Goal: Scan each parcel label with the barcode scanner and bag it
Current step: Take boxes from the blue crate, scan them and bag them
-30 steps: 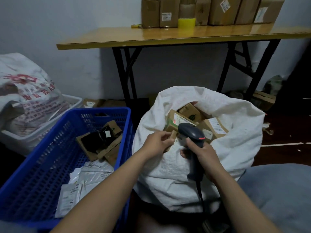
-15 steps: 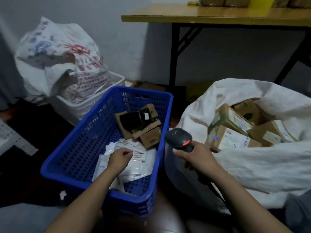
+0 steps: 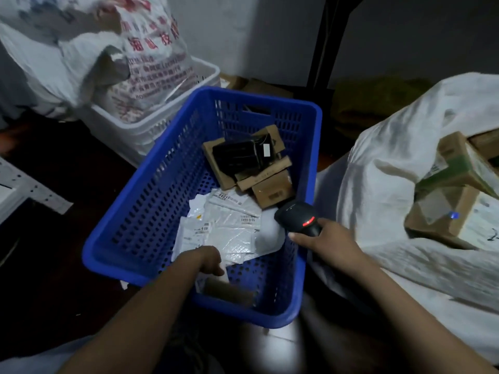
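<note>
A blue plastic basket (image 3: pixel 140 211) stands in front of me with several white mailer parcels (image 3: pixel 232 228) and a few cardboard parcels (image 3: pixel 251 163) in it. My left hand (image 3: pixel 206 259) reaches into the near end of the basket, its fingers curled down onto a white mailer at the edge of the pile. To the right, my right hand (image 3: pixel 329 244) grips the black barcode scanner (image 3: pixel 297 215), whose red light shows, held over the basket's right rim. Further right, a big white sack (image 3: pixel 378 184) holds several cardboard boxes (image 3: pixel 453 190).
A white basket (image 3: pixel 151 125) with a printed plastic bag (image 3: pixel 108 49) in it stands behind the blue basket on the left. A black table leg (image 3: pixel 321 44) rises at the back. A white perforated rack piece (image 3: pixel 24 190) lies far left on the dark floor.
My view has swung left and down from the sack to the blue basket. My left hand left the sack, went into the basket and drew toward its near end. The scanner came over the basket's rim.
</note>
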